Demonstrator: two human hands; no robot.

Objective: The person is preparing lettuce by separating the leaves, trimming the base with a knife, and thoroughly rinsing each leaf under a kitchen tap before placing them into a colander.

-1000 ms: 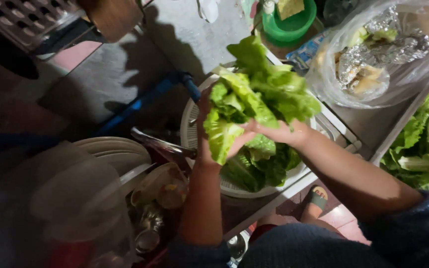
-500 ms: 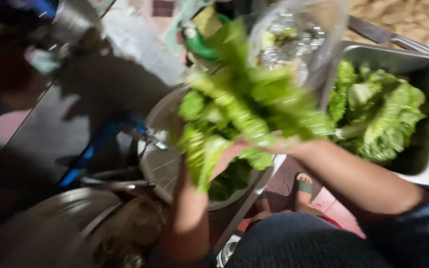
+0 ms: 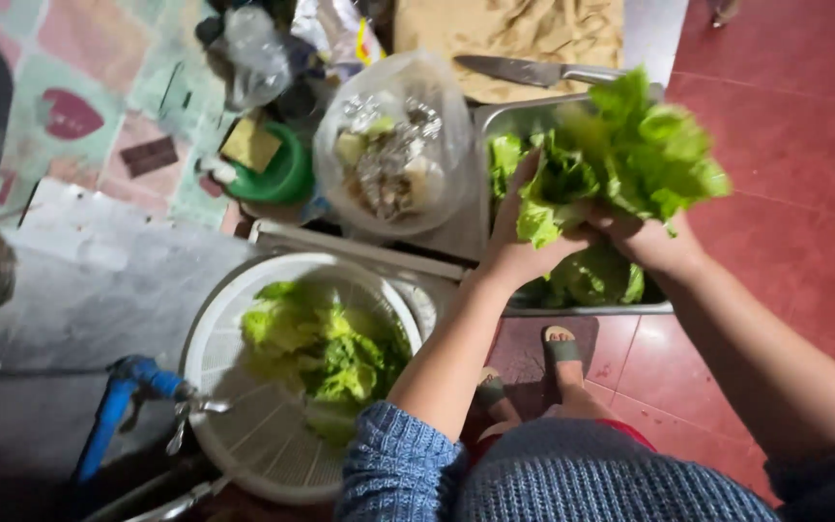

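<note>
Both my hands hold one bunch of green lettuce leaves (image 3: 630,155) above a rectangular metal tray (image 3: 495,121) at the upper right. My left hand (image 3: 519,242) grips the bunch from the left and below. My right hand (image 3: 645,237) grips it from the right at the stems. More lettuce (image 3: 587,280) lies in the tray under the bunch. A round white plastic colander (image 3: 244,425) at the lower left holds other lettuce leaves (image 3: 326,353).
A clear plastic bag of scraps (image 3: 388,155) sits left of the tray. A green bowl with a sponge (image 3: 268,159) is further left. A knife (image 3: 524,70) lies on a cutting board (image 3: 495,29). A blue tap pipe (image 3: 113,411) stands by the colander. Red tiled floor (image 3: 785,193) lies right.
My hands lifted the lettuce bunch out of the colander and carried it right, over the metal tray. The view swung right with them.
</note>
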